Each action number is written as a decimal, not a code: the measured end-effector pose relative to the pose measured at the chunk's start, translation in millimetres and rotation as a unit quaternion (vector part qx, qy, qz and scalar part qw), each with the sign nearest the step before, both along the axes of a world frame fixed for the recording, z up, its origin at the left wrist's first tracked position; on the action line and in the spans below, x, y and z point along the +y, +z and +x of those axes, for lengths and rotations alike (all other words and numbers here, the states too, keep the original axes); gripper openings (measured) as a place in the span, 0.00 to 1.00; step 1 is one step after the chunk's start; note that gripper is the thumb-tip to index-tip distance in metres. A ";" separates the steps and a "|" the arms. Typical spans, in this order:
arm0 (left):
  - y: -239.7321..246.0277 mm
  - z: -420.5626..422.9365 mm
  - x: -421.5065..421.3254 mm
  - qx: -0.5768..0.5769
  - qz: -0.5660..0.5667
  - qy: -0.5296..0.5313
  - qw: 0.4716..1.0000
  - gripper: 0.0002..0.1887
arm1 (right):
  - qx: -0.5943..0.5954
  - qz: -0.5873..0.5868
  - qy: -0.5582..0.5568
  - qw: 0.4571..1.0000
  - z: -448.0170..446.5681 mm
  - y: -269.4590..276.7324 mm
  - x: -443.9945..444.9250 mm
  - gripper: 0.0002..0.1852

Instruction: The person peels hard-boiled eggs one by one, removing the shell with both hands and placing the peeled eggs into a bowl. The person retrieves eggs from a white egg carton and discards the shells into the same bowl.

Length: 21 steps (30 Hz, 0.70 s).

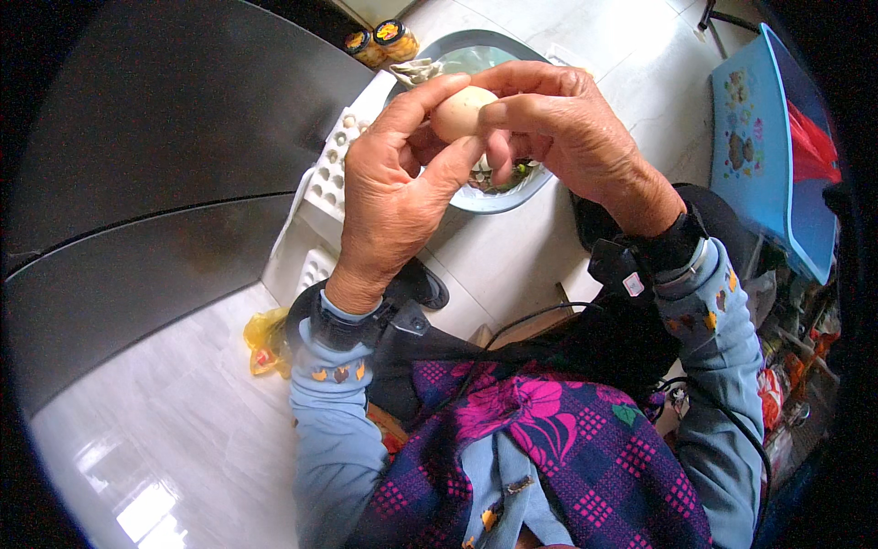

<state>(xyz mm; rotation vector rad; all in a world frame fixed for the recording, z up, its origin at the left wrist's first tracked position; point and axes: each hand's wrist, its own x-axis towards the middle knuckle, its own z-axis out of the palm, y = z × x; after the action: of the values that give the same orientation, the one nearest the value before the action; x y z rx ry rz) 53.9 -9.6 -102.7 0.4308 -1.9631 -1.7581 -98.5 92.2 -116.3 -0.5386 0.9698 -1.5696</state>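
Note:
A pale cream egg with small dark specks is held up between both hands. The thumb and fingers of my left hand grip it from the left and below. From the right, the fingertips of my right hand close on it and cover part of its shell. Under the hands, on the floor, stands a grey-blue basin; bits of shell and green scraps show in it, much of it hidden. A white moulded egg tray with round hollows lies left of my left hand, a few small eggs at its far end.
Two lidded jars of yellow food stand behind the basin, near a crumpled cloth at its rim. A dark cabinet panel rises at left. At right is a blue plastic tub. A yellow plastic bag lies on the floor.

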 end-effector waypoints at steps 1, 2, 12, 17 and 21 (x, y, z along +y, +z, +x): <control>1.7 0.9 -0.7 0.002 0.010 -0.002 1.000 0.22 | -0.012 -0.007 -0.002 1.000 -0.6 -0.5 0.2 0.18; 3.0 1.2 -1.2 0.006 0.023 -0.004 1.000 0.22 | -0.025 -0.013 -0.004 1.000 -1.2 -1.1 0.6 0.18; -4.0 0.9 -1.0 -0.007 -0.210 0.025 0.977 0.22 | 0.037 0.007 0.012 0.999 2.1 -1.7 -2.6 0.17; -7.0 0.3 -1.5 -0.013 -0.212 0.027 0.977 0.22 | 0.056 0.019 0.006 0.998 3.3 -1.2 -3.5 0.16; -4.5 2.6 -1.5 0.000 -0.101 0.021 0.995 0.23 | -0.024 0.006 0.030 0.999 -3.3 -2.0 0.4 0.18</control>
<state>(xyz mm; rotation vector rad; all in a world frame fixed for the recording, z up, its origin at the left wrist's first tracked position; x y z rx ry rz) 56.4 -11.1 -107.2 0.3993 -2.0910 -1.5147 -101.8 92.6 -118.3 -0.5147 0.9178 -1.5162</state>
